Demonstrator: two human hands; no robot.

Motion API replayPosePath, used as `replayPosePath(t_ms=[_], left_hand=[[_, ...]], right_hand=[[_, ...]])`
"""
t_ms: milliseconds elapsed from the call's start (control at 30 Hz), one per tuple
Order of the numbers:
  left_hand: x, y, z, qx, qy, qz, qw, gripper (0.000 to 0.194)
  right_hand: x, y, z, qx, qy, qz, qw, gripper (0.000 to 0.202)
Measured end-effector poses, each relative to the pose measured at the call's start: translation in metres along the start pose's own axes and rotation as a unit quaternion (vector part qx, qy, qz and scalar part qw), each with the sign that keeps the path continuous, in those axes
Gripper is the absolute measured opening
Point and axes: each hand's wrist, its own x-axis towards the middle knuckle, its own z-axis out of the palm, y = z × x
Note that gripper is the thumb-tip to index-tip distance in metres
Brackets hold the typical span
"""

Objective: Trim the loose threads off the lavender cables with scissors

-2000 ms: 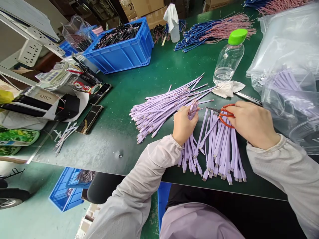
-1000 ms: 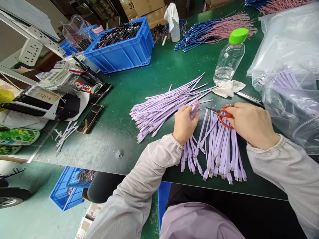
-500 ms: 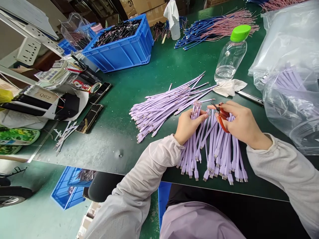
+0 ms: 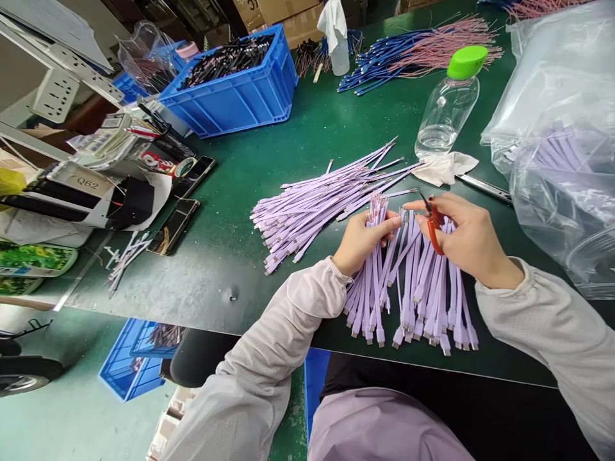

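Observation:
Fingers and thumb of my left hand (image 4: 364, 238) are closed round the upper ends of a bunch of flat lilac USB cables (image 4: 369, 298), their stripped wire ends sticking up above the grip. In my right hand (image 4: 473, 234) is a pair of orange-handled cutters (image 4: 435, 229), dark jaws pointing up and left. The right fingertips reach close to the wire ends beside the left thumb; whether they touch one is too small to tell. More lilac cables (image 4: 427, 294) fan out beneath the right hand, connectors toward the table edge. A separate pile of lilac cables (image 4: 317, 202) lies farther left.
A clear bottle with a green cap (image 4: 444, 105), a crumpled cloth (image 4: 444, 168) and a utility knife (image 4: 485, 189) lie beyond my right hand. Plastic bags (image 4: 552, 83) fill the right side. At the back are a blue crate (image 4: 235, 96) and blue-and-pink cables (image 4: 413, 51). Phones (image 4: 173, 227) lie left.
The cutters have swung in my right hand, their jaws now pointing more upward and lying slightly farther right. My left hand stays almost still on the bunch.

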Motion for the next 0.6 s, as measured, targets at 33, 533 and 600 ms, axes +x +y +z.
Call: replayPosePath(t_ms=[33, 533, 600], left_hand=[[-0.0001, 0.0004, 0.0000, -0.011, -0.004, -0.005, 1.000, 0.026], [-0.0014, 0.0048, -0.0021, -0.009, 0.041, -0.001, 0.999, 0.018], [-0.0016, 0.0047, -0.0025, 0.003, 0.043, 0.001, 0.999, 0.017]], right_hand=[[-0.0001, 0.0010, 0.0005, -0.022, 0.002, -0.014, 1.000, 0.025], [-0.0078, 0.0093, -0.0035, -0.390, 0.008, -0.054, 0.919, 0.023], [-0.0088, 0.0084, -0.0040, -0.379, 0.003, -0.036, 0.925, 0.022]])
